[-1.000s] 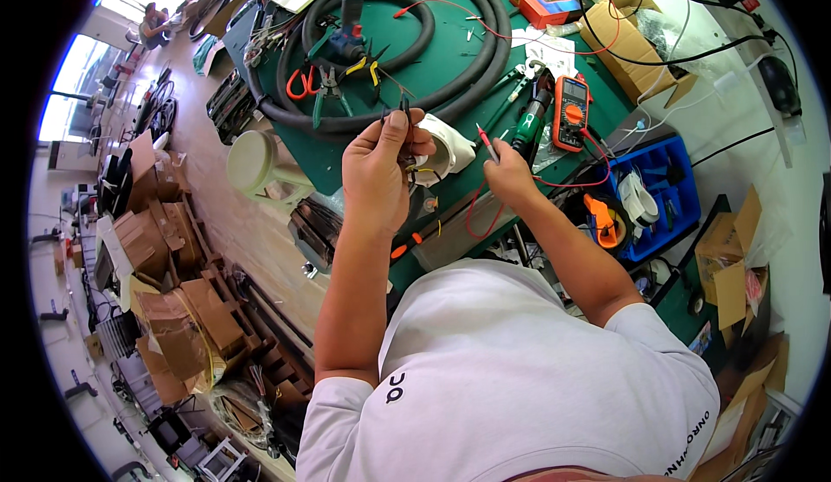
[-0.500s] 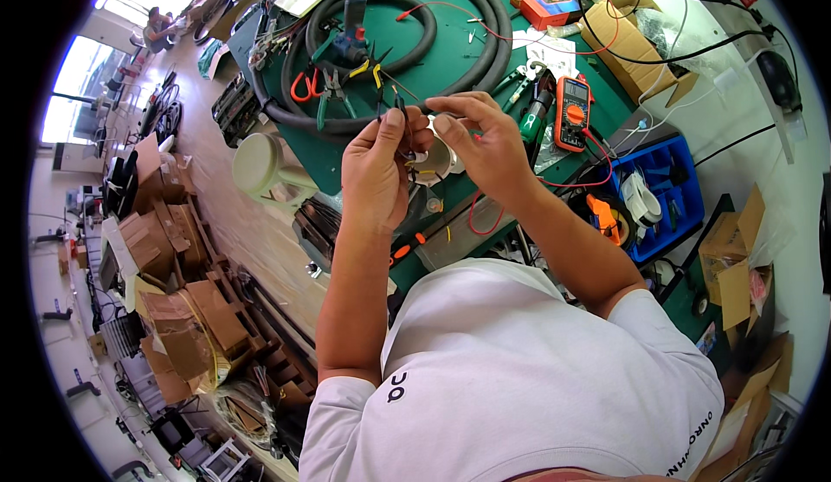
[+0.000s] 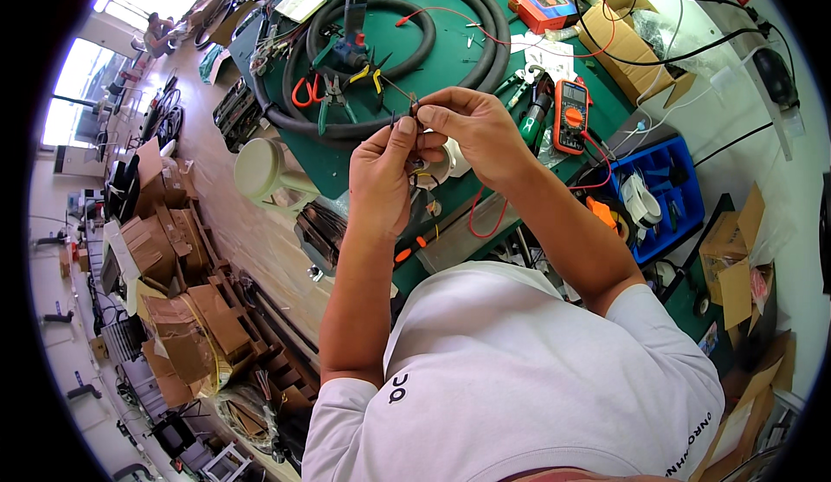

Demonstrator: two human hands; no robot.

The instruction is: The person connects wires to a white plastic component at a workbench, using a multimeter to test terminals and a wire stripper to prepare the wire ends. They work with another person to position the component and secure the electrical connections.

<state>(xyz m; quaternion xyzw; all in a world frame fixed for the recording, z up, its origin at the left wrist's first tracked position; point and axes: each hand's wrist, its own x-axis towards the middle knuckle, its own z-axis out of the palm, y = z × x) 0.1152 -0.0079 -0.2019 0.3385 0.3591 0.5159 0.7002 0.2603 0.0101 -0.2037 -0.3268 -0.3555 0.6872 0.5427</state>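
My left hand [image 3: 385, 170] grips thin dark wires [image 3: 413, 110], whose ends stick up above the fingers. My right hand [image 3: 472, 136] meets it there, thumb and index finger pinched on the wire tips. Beneath both hands is a white fitting [image 3: 454, 160], partly hidden, with short yellow leads below. An orange multimeter [image 3: 571, 117] lies to the right, red leads running from it; green-handled tools [image 3: 532, 123] lie beside it. Above the hands are red-handled cutters [image 3: 305, 91], green pliers [image 3: 333, 99] and yellow-handled pliers [image 3: 377, 80], among coils of black hose [image 3: 489, 67].
A pale green container [image 3: 258, 169] stands at the mat's left edge. Right are a blue tray [image 3: 675, 227] and an open carton [image 3: 632, 62] with loose cables above. Cardboard piles [image 3: 195, 326] cover floor at left; another person [image 3: 158, 36] sits far off at upper left.
My right hand has let go of the red probe seen a second ago and moved up and left to my left hand, now pinching the wire ends.
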